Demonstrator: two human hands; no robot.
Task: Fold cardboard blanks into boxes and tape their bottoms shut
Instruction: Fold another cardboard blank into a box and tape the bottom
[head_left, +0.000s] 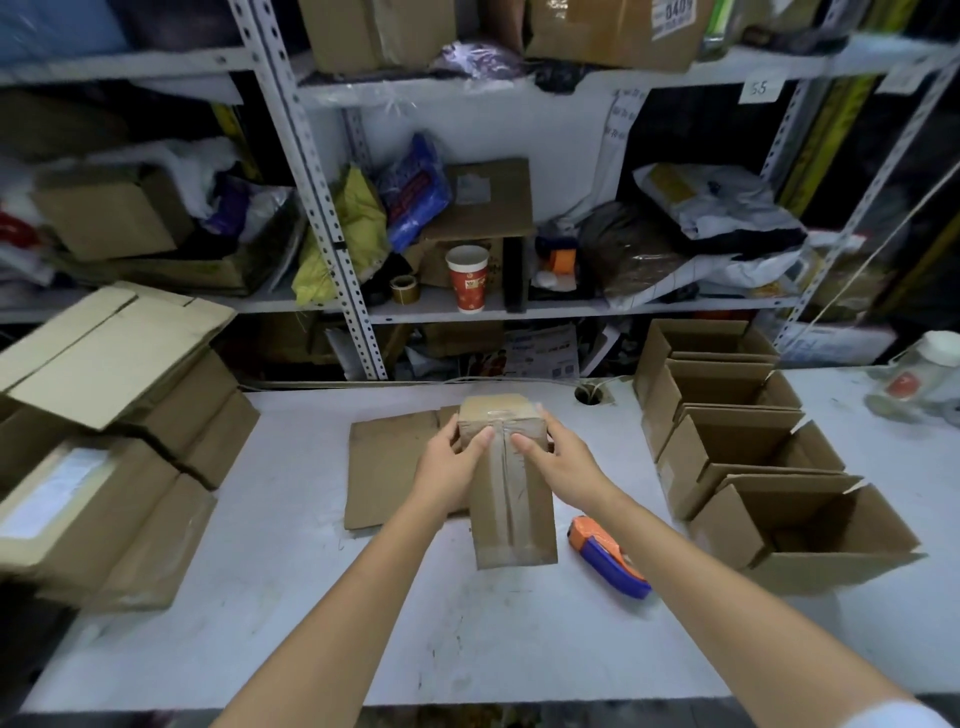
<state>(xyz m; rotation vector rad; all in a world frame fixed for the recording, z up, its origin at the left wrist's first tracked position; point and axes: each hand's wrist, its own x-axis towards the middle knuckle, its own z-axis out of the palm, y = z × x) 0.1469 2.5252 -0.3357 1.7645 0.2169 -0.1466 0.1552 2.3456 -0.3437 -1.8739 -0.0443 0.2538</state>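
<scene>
One folded box (511, 499) is in hand at the middle of the table (260, 571), with its taped bottom face turned up towards the camera. It partly overlaps a flat cardboard blank (389, 467). Whether its near end rests on the table cannot be told.

**Grip.** The left hand (452, 460) and right hand (553, 452) both clasp the far end of the box. Each thumb lies on the taped face either side of the centre seam, and the fingers wrap round the side walls.

**Handling (judged).**
- The box is empty corrugated card and is probably light enough for one hand.
- The walls are stiff along the creases, but the panels will probably dent if squeezed at mid-span.
- The tape strip is glossy and probably slick, so hold on bare card.
- Take hold at the corners and edges, as both hands do here, with the palms against opposite walls.

**Count.**
- Boxes in hand: one.
- Flat blanks under it: one shows. Whether more lie beneath it cannot be told.
- Open boxes (810, 525) in a row on the right of the table: four, though overlapping flaps make this count uncertain.
- Tape dispensers (608, 556): one, lying just right of the box.
- Tape rolls (402, 288): one, on the shelf beside a red paper cup (467, 278).
</scene>
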